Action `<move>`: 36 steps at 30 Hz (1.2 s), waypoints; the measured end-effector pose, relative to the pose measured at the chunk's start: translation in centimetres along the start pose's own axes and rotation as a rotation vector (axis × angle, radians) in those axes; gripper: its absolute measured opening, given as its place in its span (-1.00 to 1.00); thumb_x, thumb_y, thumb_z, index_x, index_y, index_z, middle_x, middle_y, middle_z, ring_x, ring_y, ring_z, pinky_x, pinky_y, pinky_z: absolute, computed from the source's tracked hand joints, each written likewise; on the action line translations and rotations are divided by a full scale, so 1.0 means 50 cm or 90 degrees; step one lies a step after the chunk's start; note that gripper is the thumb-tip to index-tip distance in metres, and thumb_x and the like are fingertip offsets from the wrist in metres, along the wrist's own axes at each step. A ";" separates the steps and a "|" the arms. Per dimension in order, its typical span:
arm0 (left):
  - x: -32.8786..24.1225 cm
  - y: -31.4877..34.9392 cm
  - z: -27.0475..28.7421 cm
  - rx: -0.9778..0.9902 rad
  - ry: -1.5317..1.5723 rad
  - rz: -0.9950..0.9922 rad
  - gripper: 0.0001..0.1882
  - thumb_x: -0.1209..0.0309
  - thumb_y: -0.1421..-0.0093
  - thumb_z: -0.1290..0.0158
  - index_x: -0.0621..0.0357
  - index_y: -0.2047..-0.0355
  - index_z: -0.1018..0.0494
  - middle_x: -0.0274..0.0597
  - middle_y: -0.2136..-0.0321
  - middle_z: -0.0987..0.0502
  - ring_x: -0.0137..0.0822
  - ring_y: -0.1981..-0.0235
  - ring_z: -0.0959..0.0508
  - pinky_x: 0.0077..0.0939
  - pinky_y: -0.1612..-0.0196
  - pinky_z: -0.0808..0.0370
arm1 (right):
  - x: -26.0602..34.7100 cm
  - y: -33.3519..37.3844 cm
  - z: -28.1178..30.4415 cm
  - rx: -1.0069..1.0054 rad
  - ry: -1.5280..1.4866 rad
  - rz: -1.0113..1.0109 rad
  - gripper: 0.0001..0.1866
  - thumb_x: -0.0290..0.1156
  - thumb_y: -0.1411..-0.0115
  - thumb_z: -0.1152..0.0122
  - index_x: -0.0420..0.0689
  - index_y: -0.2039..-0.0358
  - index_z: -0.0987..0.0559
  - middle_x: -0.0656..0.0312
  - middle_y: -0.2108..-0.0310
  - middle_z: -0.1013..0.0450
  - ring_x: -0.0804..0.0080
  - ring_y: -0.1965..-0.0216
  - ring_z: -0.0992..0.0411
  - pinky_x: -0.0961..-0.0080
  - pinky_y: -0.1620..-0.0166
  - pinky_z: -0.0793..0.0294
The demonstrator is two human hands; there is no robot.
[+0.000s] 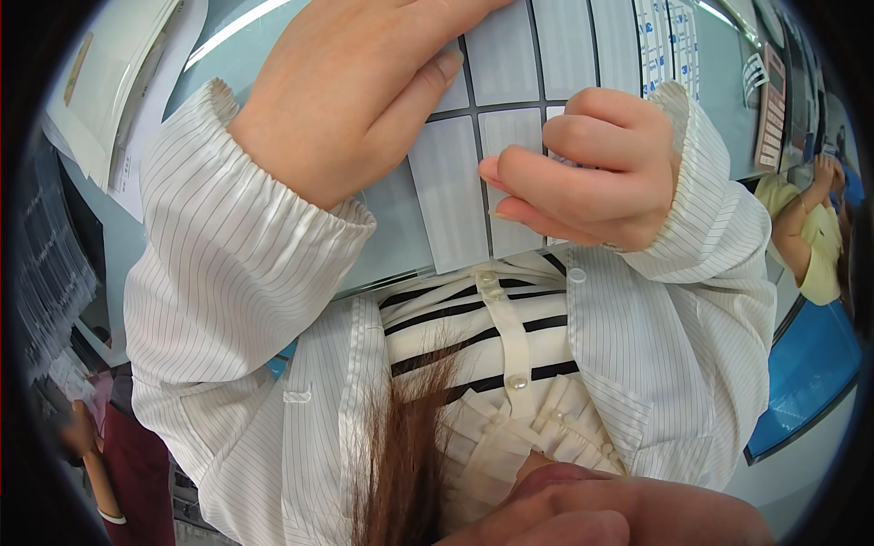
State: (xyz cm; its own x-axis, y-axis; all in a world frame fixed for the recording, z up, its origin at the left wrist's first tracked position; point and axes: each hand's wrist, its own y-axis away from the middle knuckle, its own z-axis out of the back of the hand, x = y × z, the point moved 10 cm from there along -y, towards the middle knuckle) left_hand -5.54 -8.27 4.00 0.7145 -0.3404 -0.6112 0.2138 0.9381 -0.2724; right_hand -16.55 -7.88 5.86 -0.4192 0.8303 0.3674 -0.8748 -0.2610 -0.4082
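Note:
Pale, glossy rectangular strips (446,182) lie side by side in rows on a glass-like tabletop (391,218), with dark lines between them. Across the upper left of the strips reaches my left hand (350,96), its fingers stretched out and its thumb resting near a strip's edge. The upper frame edge cuts off its fingertips. My right hand (592,168) is curled over the lower right strips, fingers bent and fingertips close to a strip's surface. Whatever it may pinch is hidden. Strips with blue print (669,45) lie beyond it to the right.
White sheets and a folder (109,82) lie at the left. A pink calculator-like device (772,109) is at the right edge of the tabletop. A person in a yellow top (810,227) is at the far right, and one in dark red clothing (137,464) at the lower left.

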 end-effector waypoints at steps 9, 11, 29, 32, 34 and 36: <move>-0.004 0.000 0.004 -0.033 0.001 -0.023 -0.41 0.59 -0.16 0.03 0.39 -0.25 -0.34 0.23 -0.28 -0.34 0.18 -0.33 -0.32 -0.07 -0.39 -0.25 | 0.019 0.026 0.045 -0.088 0.036 0.074 -0.67 -0.40 -0.12 -0.46 -0.19 0.12 -0.61 0.22 0.23 -0.61 0.33 0.41 -0.44 0.46 0.45 -0.40; 0.007 0.007 -0.003 -0.027 -0.014 -0.009 -0.41 0.59 -0.16 0.03 0.39 -0.25 -0.34 0.23 -0.29 -0.34 0.17 -0.33 -0.32 -0.07 -0.39 -0.25 | 0.021 0.010 0.040 -0.111 0.040 0.054 -0.65 -0.37 -0.18 -0.40 -0.13 0.03 -0.57 0.22 0.16 -0.62 0.30 0.32 -0.51 0.44 0.34 -0.48; 0.016 0.012 -0.007 -0.021 -0.034 -0.009 -0.44 0.57 -0.22 0.05 0.36 -0.26 -0.34 0.21 -0.29 -0.34 0.17 -0.34 -0.30 -0.05 -0.40 -0.24 | 0.058 0.053 -0.013 0.000 0.245 0.056 -0.52 -0.57 -0.04 -0.36 -0.15 -0.05 -0.63 0.34 0.14 -0.64 0.53 0.16 -0.40 0.58 0.27 -0.37; 0.014 0.012 -0.003 -0.041 -0.023 -0.021 -0.44 0.57 -0.21 0.04 0.36 -0.26 -0.34 0.21 -0.29 -0.35 0.17 -0.34 -0.31 -0.05 -0.40 -0.23 | 0.070 0.051 0.002 -0.106 0.244 0.083 -0.56 -0.55 -0.04 -0.39 -0.18 0.00 -0.64 0.31 0.14 -0.64 0.53 0.17 -0.39 0.59 0.29 -0.36; 0.014 0.012 -0.002 -0.041 -0.024 -0.017 -0.44 0.57 -0.21 0.04 0.36 -0.26 -0.34 0.21 -0.29 -0.35 0.17 -0.34 -0.31 -0.05 -0.40 -0.23 | 0.056 0.041 -0.023 0.019 0.205 0.039 -0.60 -0.53 -0.04 -0.42 -0.21 0.05 -0.65 0.25 0.18 -0.62 0.53 0.15 -0.39 0.59 0.30 -0.35; 0.012 0.014 0.001 -0.043 -0.022 -0.021 -0.43 0.58 -0.21 0.04 0.35 -0.27 -0.34 0.21 -0.29 -0.34 0.17 -0.34 -0.31 -0.06 -0.40 -0.23 | 0.061 0.045 -0.021 0.005 0.225 0.053 -0.60 -0.53 -0.03 -0.43 -0.20 0.06 -0.66 0.25 0.20 -0.60 0.53 0.15 -0.38 0.60 0.31 -0.35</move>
State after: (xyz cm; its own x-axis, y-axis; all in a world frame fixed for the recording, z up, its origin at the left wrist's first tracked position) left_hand -4.95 -7.82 3.49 0.7309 -0.3679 -0.5748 0.1935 0.9194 -0.3424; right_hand -19.52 -5.44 5.20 -0.3802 0.9247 0.0212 -0.8436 -0.3373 -0.4178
